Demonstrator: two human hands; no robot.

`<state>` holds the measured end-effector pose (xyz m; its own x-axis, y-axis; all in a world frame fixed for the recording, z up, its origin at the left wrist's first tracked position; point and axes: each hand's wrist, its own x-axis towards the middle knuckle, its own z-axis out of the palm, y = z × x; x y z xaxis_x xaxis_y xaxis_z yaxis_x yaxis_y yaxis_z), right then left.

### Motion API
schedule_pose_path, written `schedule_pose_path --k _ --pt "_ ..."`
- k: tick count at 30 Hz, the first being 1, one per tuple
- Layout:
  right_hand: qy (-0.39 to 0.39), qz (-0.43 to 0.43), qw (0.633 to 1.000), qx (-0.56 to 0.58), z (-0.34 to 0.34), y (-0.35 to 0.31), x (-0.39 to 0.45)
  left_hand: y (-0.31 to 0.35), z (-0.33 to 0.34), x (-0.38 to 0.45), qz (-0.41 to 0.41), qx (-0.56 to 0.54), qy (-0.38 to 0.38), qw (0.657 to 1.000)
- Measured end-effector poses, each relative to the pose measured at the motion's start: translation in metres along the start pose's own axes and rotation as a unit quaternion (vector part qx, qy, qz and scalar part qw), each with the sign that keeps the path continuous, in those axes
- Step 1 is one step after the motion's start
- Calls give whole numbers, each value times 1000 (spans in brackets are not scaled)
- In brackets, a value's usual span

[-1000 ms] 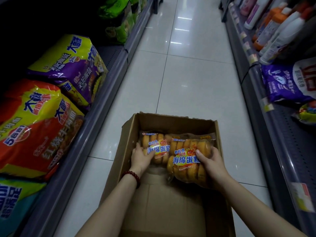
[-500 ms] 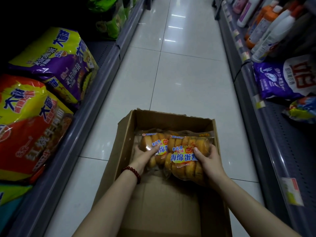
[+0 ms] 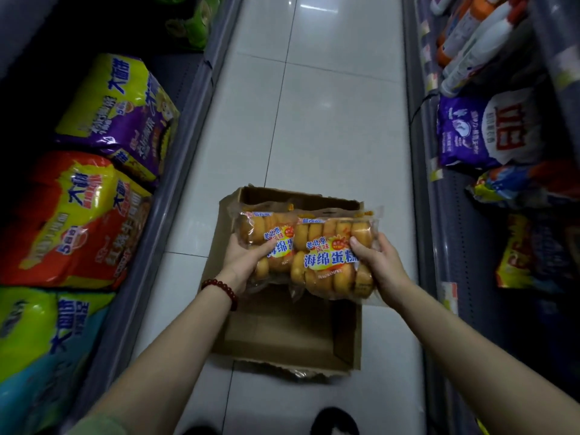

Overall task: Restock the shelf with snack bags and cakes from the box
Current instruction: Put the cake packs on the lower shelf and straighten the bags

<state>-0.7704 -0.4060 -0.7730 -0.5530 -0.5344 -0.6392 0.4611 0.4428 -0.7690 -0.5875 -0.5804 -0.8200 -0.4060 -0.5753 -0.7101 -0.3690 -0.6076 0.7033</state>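
Note:
A brown cardboard box (image 3: 282,334) stands open on the tiled aisle floor. Above it I hold two clear bags of golden sponge cakes side by side. My left hand (image 3: 243,262) grips the left cake bag (image 3: 265,233), partly hidden behind the other. My right hand (image 3: 381,262) grips the right cake bag (image 3: 329,262), which overlaps it in front. Both bags are lifted clear of the box's floor, which looks bare beneath them.
The low left shelf (image 3: 163,233) holds big noodle packs: a purple-yellow one (image 3: 119,114), a red-yellow one (image 3: 75,221), a blue-green one (image 3: 47,346). The right shelf (image 3: 430,215) carries a purple bag (image 3: 483,133), snack bags and bottles. A dark shoe (image 3: 335,422) shows below.
Both hands have lifted the two cake bags up out of the box. The view has risen, so the box looks smaller and farther below.

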Motion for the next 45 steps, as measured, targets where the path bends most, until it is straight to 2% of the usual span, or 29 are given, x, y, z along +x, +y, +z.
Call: schedule_pose_path --k 10,14,19,22,26,30,36,45 --pt "-154 63 985 41 29 -174 -150 143 -42 -198 -30 -80 0 996" --pt "-199 56 977 49 50 -248 -206 207 -50 -275 -8 -99 17 995" --pt "-248 28 968 20 76 -336 -270 273 -68 -364 27 -164 32 986" --pt "-275 -10 961 3 95 -385 -308 306 -75 -414 77 -205 30 975" --pt "-310 -62 948 -36 117 -433 -352 337 -85 -475 120 -240 70 961" --pt "-348 -98 926 -112 134 -469 -392 353 -100 -530 145 -249 126 949" --pt "-410 -95 892 -167 173 -498 -446 352 -117 -610 201 -283 202 916" --pt "-507 -139 822 -219 258 -478 -535 304 -172 -713 255 -342 322 845"
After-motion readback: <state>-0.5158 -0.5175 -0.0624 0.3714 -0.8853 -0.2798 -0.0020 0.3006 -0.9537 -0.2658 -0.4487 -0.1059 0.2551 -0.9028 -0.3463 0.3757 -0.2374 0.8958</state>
